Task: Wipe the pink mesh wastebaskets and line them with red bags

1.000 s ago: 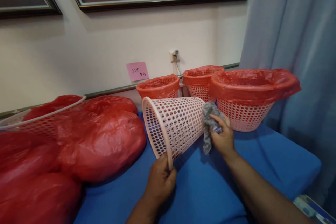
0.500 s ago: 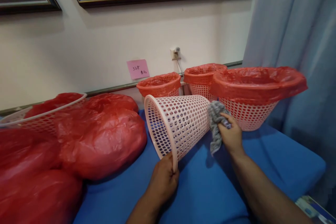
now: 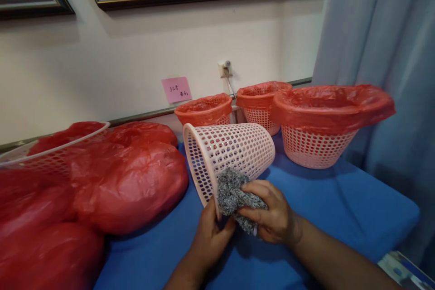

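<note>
A pale pink plastic wastebasket (image 3: 238,145) with a perforated wall lies tilted on its side over the blue-covered table, its mouth facing left. My left hand (image 3: 210,235) grips the lower part of its rim, thumb outside. In my right hand (image 3: 272,213) is a bunched grey cloth (image 3: 233,192), pressed against the basket's outer wall close to the rim. The cloth covers part of the rim near my left fingers. Both hands are close together at the basket's lower front.
Behind stand three baskets lined with red bags: a small one (image 3: 204,108), another (image 3: 258,99) and a large one (image 3: 319,145). Full-looking red bags (image 3: 136,186) and a white-rimmed basket (image 3: 91,133) fill the left. A blue curtain (image 3: 384,54) hangs right of the table (image 3: 367,204).
My right hand has moved the cloth left and down, from the basket's base end to the wall by the rim. My left hand keeps hold of the rim.
</note>
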Demonstrator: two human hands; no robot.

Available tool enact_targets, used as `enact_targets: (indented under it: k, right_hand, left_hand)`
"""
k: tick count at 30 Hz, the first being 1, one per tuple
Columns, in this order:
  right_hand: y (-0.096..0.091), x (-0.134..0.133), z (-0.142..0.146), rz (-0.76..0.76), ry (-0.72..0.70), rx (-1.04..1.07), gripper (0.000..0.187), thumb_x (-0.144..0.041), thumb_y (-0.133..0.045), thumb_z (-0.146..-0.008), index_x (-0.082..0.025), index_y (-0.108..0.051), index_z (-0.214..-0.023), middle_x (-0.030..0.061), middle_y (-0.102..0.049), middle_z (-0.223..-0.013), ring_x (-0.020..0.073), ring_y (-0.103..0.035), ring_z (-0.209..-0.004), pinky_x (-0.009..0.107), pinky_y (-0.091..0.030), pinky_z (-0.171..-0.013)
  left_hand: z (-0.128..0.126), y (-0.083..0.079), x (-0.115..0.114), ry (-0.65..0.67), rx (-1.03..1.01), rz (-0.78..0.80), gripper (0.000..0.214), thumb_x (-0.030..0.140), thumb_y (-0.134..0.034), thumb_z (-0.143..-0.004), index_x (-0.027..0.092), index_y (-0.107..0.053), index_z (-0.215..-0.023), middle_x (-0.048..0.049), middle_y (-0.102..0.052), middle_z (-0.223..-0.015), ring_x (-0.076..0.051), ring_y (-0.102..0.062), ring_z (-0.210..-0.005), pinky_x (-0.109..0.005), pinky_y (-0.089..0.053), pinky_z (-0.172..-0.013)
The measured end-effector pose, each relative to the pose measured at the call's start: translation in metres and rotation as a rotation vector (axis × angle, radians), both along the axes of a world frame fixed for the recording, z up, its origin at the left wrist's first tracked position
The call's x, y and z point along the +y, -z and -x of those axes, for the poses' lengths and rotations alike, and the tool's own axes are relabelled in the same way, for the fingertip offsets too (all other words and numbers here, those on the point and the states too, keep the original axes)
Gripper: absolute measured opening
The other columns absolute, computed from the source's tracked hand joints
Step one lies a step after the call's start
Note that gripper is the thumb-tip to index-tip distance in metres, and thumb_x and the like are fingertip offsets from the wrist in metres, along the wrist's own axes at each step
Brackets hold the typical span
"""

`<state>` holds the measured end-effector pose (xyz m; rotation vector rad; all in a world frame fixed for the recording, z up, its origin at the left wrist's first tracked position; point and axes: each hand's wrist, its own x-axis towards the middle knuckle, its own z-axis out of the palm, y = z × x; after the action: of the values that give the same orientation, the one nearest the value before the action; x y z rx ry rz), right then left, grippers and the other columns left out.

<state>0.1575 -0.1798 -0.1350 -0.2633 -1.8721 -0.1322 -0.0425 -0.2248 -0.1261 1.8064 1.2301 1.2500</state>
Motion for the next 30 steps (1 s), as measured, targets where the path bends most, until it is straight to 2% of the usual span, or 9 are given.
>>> enact_targets:
  k: [5,9,12,14,19,21,23,26,30]
  right_hand:
    - [0.007,0.018,-0.003,0.147,0.084,0.110,0.037,-0.012,-0.056,-0.079,-0.022,-0.070,-0.113,0.0125,-0.058,-0.137,0.0261,-0.060,-0.122,0.045,-0.057,-0.097]
    - [0.026,0.063,-0.026,0.628,0.393,0.565,0.032,-0.022,-0.063,-0.077,-0.021,-0.072,-0.107,0.0122,-0.066,-0.122,0.0281,-0.065,-0.114,0.051,-0.052,-0.103]
    - [0.035,0.094,-0.044,0.957,0.418,0.779,0.036,-0.033,-0.067,-0.074,-0.019,-0.072,-0.107,0.0074,-0.071,-0.101,0.0258,-0.069,-0.095,0.052,-0.056,-0.095]
    - [0.035,0.095,-0.045,0.929,0.412,0.747,0.037,-0.035,-0.067,-0.076,-0.020,-0.073,-0.110,0.0076,-0.071,-0.105,0.0262,-0.068,-0.099,0.053,-0.056,-0.097]
    - [0.018,0.030,-0.013,0.310,0.255,0.283,0.039,-0.018,-0.059,-0.085,-0.027,-0.072,-0.121,0.0095,-0.053,-0.143,0.0272,-0.057,-0.129,0.048,-0.053,-0.106]
    - [0.011,0.002,0.001,0.070,0.156,0.139,0.043,-0.012,-0.060,-0.084,-0.031,-0.072,-0.121,0.0070,-0.052,-0.143,0.0251,-0.056,-0.129,0.043,-0.055,-0.103]
    - [0.009,-0.009,0.007,-0.033,0.122,0.091,0.046,-0.010,-0.061,-0.082,-0.032,-0.073,-0.120,0.0061,-0.054,-0.139,0.0243,-0.056,-0.126,0.042,-0.056,-0.101]
    - [0.015,0.013,-0.002,0.146,0.247,0.171,0.046,-0.009,-0.059,-0.080,-0.029,-0.072,-0.120,0.0090,-0.053,-0.141,0.0267,-0.056,-0.128,0.047,-0.054,-0.104]
    - [0.032,0.077,-0.035,0.650,0.552,0.445,0.038,-0.020,-0.058,-0.077,-0.021,-0.074,-0.111,0.0129,-0.061,-0.126,0.0299,-0.062,-0.118,0.055,-0.051,-0.106]
  left_hand:
    - [0.004,-0.005,-0.004,-0.102,-0.023,-0.013,0.036,0.037,-0.061,-0.096,0.018,-0.069,-0.125,-0.0110,-0.074,-0.122,-0.028,-0.068,-0.116,-0.042,-0.052,-0.105]
    - [0.008,-0.003,-0.004,-0.145,0.172,-0.108,0.027,0.025,-0.057,-0.093,0.018,-0.073,-0.113,-0.0094,-0.076,-0.107,-0.026,-0.071,-0.105,-0.039,-0.056,-0.096]
    - [0.005,-0.001,-0.005,-0.119,0.340,-0.161,0.020,0.018,-0.055,-0.086,0.018,-0.072,-0.097,-0.0067,-0.072,-0.088,-0.022,-0.070,-0.082,-0.033,-0.057,-0.077]
    - [0.002,0.000,-0.005,-0.097,0.412,-0.150,0.020,0.015,-0.053,-0.084,0.018,-0.069,-0.095,-0.0057,-0.069,-0.084,-0.021,-0.066,-0.076,-0.034,-0.057,-0.076]
    - [-0.003,0.003,-0.004,-0.054,0.485,-0.114,0.035,0.015,-0.052,-0.082,0.019,-0.065,-0.114,-0.0109,-0.071,-0.104,-0.026,-0.068,-0.095,-0.041,-0.058,-0.090]
    - [-0.004,0.003,-0.003,-0.026,0.468,-0.090,0.038,0.016,-0.052,-0.083,0.019,-0.065,-0.119,-0.0124,-0.072,-0.112,-0.027,-0.069,-0.100,-0.042,-0.058,-0.091]
    - [-0.004,0.001,-0.003,-0.003,0.438,-0.074,0.040,0.015,-0.052,-0.084,0.020,-0.066,-0.120,-0.0115,-0.072,-0.115,-0.027,-0.069,-0.102,-0.041,-0.058,-0.092]
    - [-0.002,-0.001,-0.002,-0.005,0.424,-0.095,0.047,0.009,-0.050,-0.079,0.022,-0.068,-0.122,-0.0090,-0.071,-0.120,-0.026,-0.068,-0.109,-0.042,-0.056,-0.100]
    - [0.002,-0.001,0.000,-0.012,0.465,-0.075,0.058,0.005,-0.049,-0.074,0.021,-0.069,-0.126,-0.0080,-0.071,-0.123,-0.026,-0.068,-0.111,-0.042,-0.056,-0.102]
